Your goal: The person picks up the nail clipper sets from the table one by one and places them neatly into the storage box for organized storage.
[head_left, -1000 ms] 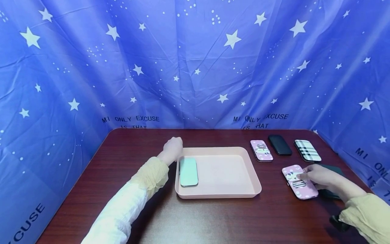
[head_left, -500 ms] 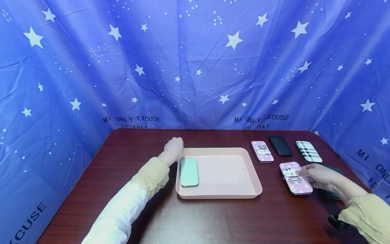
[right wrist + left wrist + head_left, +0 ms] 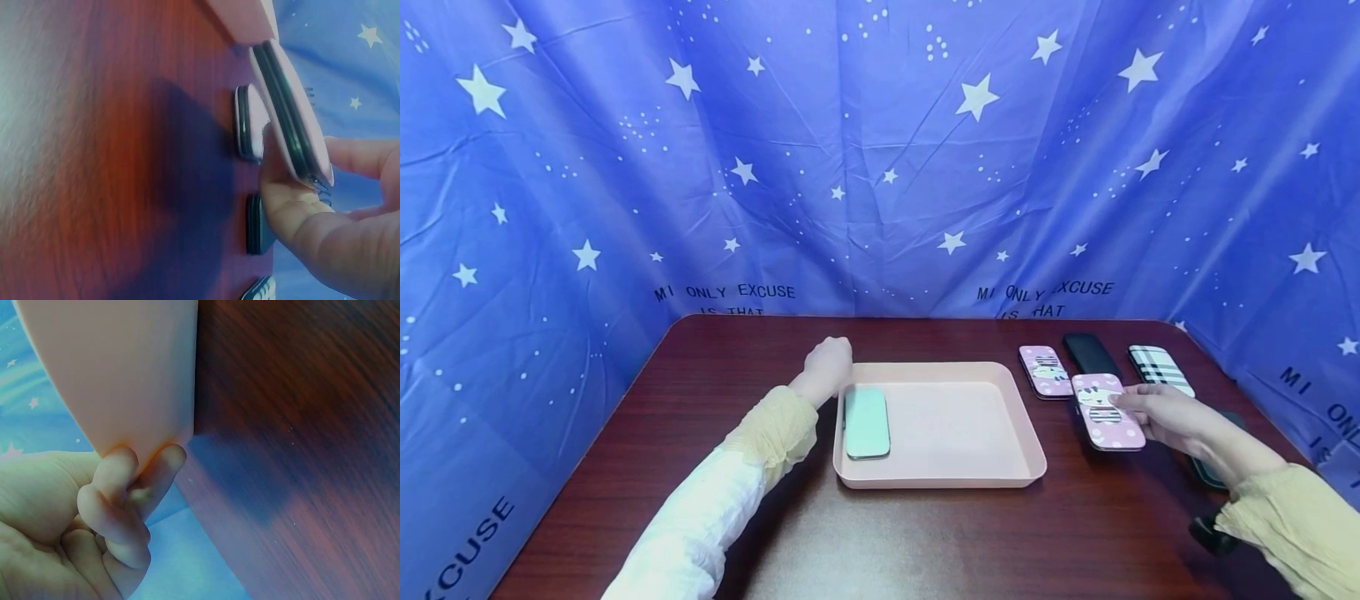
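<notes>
My left hand (image 3: 829,365) is at the far left corner of a pale pink tray (image 3: 940,482). In the left wrist view its curled fingers (image 3: 119,464) pinch the tray's corner. Inside the tray, along its left side, lies a mint green case (image 3: 867,422). To the right of the tray, my right hand (image 3: 1176,417) grips a pink cartoon-print case (image 3: 1108,433) by its right edge. The right wrist view shows that case (image 3: 294,119) tilted and raised above the table, its dark seam facing the camera.
Behind the held case lie another pink cartoon-print case (image 3: 1043,372), a black case (image 3: 1090,353) and a plaid case (image 3: 1159,369). A dark green case (image 3: 1210,473) is partly hidden under my right forearm. A blue star-patterned curtain (image 3: 887,167) surrounds the table (image 3: 910,542).
My right hand has lifted the pink case and carried it left and away from me, off the dark green case's side. The left hand and tray stay in place.
</notes>
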Tool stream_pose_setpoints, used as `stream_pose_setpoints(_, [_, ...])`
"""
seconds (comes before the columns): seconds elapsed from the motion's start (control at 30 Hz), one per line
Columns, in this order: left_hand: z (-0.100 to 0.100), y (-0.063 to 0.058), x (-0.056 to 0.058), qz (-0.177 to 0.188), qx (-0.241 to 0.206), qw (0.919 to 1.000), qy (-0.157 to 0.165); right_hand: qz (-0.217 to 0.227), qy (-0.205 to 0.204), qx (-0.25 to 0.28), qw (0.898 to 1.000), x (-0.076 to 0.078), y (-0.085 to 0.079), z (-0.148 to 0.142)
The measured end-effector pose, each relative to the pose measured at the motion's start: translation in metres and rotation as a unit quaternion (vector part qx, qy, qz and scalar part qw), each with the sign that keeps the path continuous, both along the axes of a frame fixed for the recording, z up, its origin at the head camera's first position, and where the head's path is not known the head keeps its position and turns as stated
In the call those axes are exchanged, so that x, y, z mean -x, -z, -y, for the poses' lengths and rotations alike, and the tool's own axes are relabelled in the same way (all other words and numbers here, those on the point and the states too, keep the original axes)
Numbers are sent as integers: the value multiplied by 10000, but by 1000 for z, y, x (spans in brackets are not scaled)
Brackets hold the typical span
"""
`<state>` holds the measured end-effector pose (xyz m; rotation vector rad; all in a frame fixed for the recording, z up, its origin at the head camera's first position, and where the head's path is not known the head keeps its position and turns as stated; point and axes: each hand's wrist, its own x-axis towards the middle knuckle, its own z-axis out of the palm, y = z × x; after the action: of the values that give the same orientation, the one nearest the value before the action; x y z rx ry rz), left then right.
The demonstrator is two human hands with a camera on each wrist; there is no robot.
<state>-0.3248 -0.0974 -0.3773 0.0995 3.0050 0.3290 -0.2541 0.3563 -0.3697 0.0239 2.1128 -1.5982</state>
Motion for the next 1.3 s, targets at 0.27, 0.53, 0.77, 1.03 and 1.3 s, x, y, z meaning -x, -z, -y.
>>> stream_pose_setpoints(0.27, [-2, 1, 2, 62, 15, 10000, -68, -293, 328, 28, 9990, 8, -10, 25])
stream_pose_setpoints(0.53, [-1, 2, 0, -141, 32, 9999, 21, -533, 453, 469, 9964, 18, -19, 53])
stream_pose_setpoints(0.77, [-1, 2, -1, -207, 71, 9998, 32, -762, 490, 767, 9929, 26, -32, 77])
stream_pose_setpoints(1.03, [-1, 3, 0, -333, 41, 9994, 57, -663, 536, 1351, 9872, 32, -35, 100])
stream_pose_setpoints(1.3, [0, 3, 0, -334, 64, 9994, 50, -600, 587, 1736, 9812, 33, -36, 121])
